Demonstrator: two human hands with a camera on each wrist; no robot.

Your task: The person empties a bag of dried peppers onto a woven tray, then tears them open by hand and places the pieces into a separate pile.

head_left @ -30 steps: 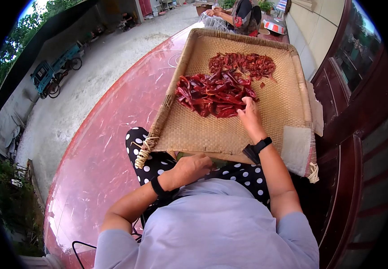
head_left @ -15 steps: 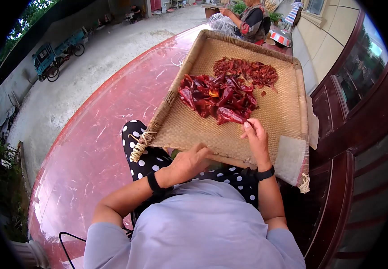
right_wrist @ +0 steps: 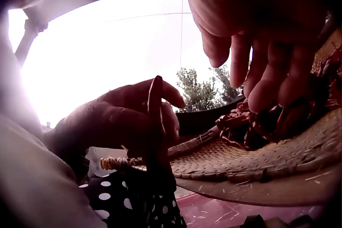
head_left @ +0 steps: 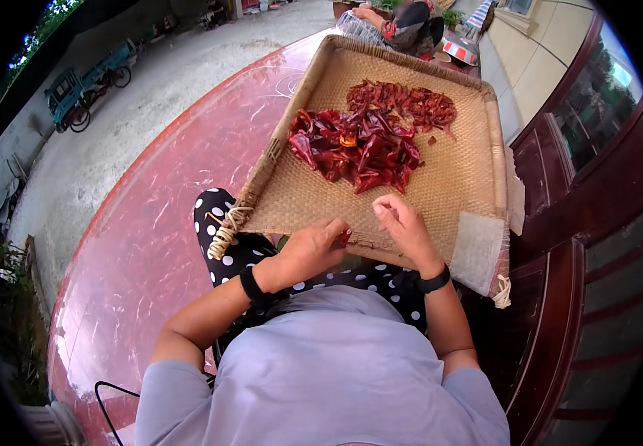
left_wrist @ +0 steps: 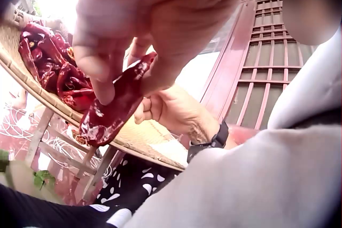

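Note:
My left hand (head_left: 310, 251) pinches a dried red chili pepper (left_wrist: 115, 110) between thumb and fingers, just in front of the tray's near edge. In the head view most of that chili is hidden behind the hand. My right hand (head_left: 407, 227) is over the near part of the woven tray (head_left: 314, 212), its fingers loosely bent and nothing visible in them. Beyond it lies a heap of whole dried chilies (head_left: 358, 152). A flatter spread of smaller red chili pieces (head_left: 410, 104) lies farther back on the tray.
Polka-dot trousers (head_left: 213, 212) show under the tray's near left corner. A glossy red surface (head_left: 150, 260) spreads to the left, with thin white strands (head_left: 288, 85) near the tray. Dark red doors (head_left: 559, 297) stand close on the right. Another person (head_left: 407, 30) sits beyond the tray.
My right hand reached to the heap, drew a chili toward me, then moved slightly left without it. A chili is now in my left hand, which held none visibly before.

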